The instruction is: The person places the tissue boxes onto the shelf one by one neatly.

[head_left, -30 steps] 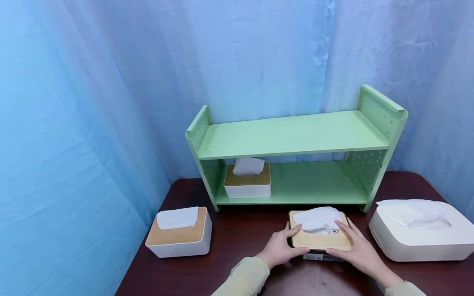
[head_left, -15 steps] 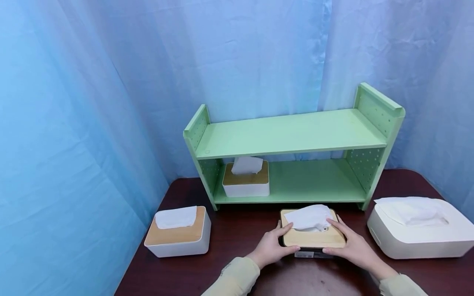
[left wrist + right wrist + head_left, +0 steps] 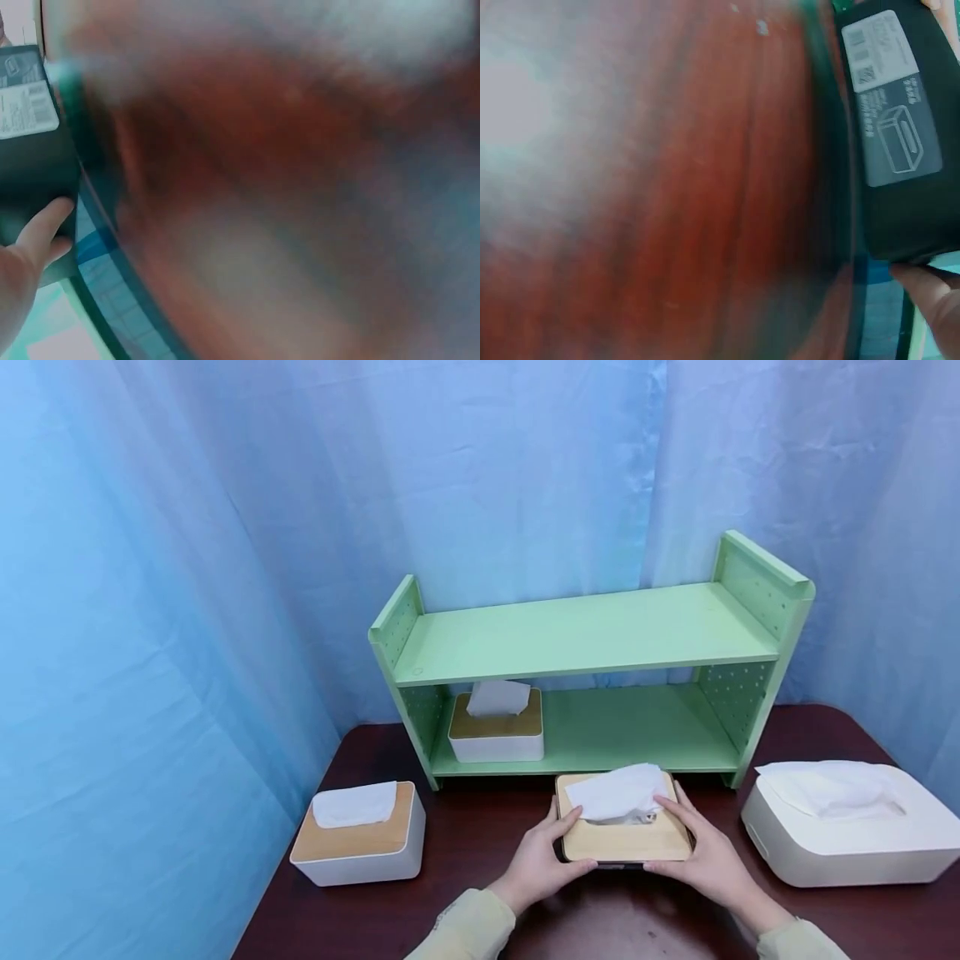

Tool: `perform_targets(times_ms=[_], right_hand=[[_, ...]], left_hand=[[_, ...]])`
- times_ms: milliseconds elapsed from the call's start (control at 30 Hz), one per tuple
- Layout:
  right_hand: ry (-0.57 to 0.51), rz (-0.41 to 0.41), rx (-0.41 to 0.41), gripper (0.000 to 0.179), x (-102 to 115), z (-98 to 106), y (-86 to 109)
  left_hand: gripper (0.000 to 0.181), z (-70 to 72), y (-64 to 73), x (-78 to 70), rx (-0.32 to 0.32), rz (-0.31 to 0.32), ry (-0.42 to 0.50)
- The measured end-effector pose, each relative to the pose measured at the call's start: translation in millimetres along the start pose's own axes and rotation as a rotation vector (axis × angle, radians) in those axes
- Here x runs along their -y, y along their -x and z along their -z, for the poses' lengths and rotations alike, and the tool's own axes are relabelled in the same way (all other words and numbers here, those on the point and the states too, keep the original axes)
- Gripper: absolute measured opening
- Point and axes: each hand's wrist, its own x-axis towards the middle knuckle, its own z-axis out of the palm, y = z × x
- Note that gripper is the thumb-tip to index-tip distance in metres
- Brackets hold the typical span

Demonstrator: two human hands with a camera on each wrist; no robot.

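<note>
Both hands hold a black tissue box (image 3: 626, 842) with a light wooden lid, a white tissue sticking out of its top. In the head view my left hand (image 3: 536, 862) grips its left side, thumb along the near edge. The right hand (image 3: 711, 864) grips the right side the same way. Each wrist view shows a dark face of the box with labels (image 3: 892, 97). Fingers of the left hand (image 3: 34, 244) press against the dark face in the left wrist view.
Behind the box stands a green two-tier shelf (image 3: 585, 635), with a white, wood-lidded tissue box (image 3: 497, 747) at the left of its lower tier. A similar box (image 3: 358, 852) sits left on the dark red table (image 3: 465, 860); a larger white tissue box (image 3: 855, 852) sits right.
Both hands have shifted the black tissue box leftward and slightly toward the shelf in the head view. Its near-side label, visible earlier, is now out of sight there.
</note>
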Motion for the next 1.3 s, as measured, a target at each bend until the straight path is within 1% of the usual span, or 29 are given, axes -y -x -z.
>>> perform_targets(times_ms=[67, 133, 167, 267, 367, 467, 533, 633, 700, 867, 1000, 1200, 1300], right_hand=[[-0.029, 0.050, -0.040, 0.091, -0.3, 1.5, -4.4], [-0.033, 0.088, -0.074, 0.093, -0.4, 3.4, -9.1], [-0.034, 0.094, -0.085, 0.094, -0.5, 4.3, -11.5], [-0.046, 0.085, -0.089, 0.093, -1.6, 6.3, -17.9], [-0.040, 0.049, -0.079, 0.092, -4.1, 6.8, -23.6], [-0.013, 0.014, -0.063, 0.093, -8.9, 6.4, -27.9], [-0.004, 0.009, -0.061, 0.093, -12.5, 5.8, -30.0], [-0.001, 0.023, -0.072, 0.094, -16.9, 4.7, -32.3], [0.009, 0.016, -0.069, 0.093, -16.5, 6.0, -34.5], [0.046, -0.049, 0.009, 0.094, -9.6, 17.5, -45.2], [0.069, -0.070, 0.064, 0.095, -4.7, 26.7, -55.9], [0.098, -0.072, 0.100, 0.094, -0.8, 32.2, -69.8], [0.091, -0.088, 0.113, 0.091, 0.9, 33.0, -75.8]], left_hand=[[0.072, 2.4, -4.6, -1.7, -0.040, -0.056, -0.031], [0.072, 4.9, -10.1, -2.9, -0.058, -0.088, -0.048], [0.072, 5.8, -13.3, -3.0, -0.062, -0.102, -0.051], [0.072, 7.9, -23.0, -2.6, -0.047, -0.108, -0.063], [0.074, 7.9, -32.1, -0.7, -0.026, -0.089, -0.070], [0.076, 6.7, -37.9, 1.1, -0.017, -0.067, -0.067], [0.077, 6.0, -40.2, 1.1, -0.015, -0.055, -0.061], [0.078, 5.9, -42.9, 0.6, -0.013, -0.043, -0.059], [0.078, 6.9, -45.0, 0.0, -0.010, -0.031, -0.064], [0.078, 11.4, -52.1, -1.9, 0.010, -0.001, -0.076], [0.077, 15.1, -58.8, -5.1, 0.015, 0.016, -0.095], [0.076, 20.3, -68.3, -7.9, 0.020, 0.070, -0.100], [0.073, 23.7, -72.7, -8.7, 0.027, 0.090, -0.088]])
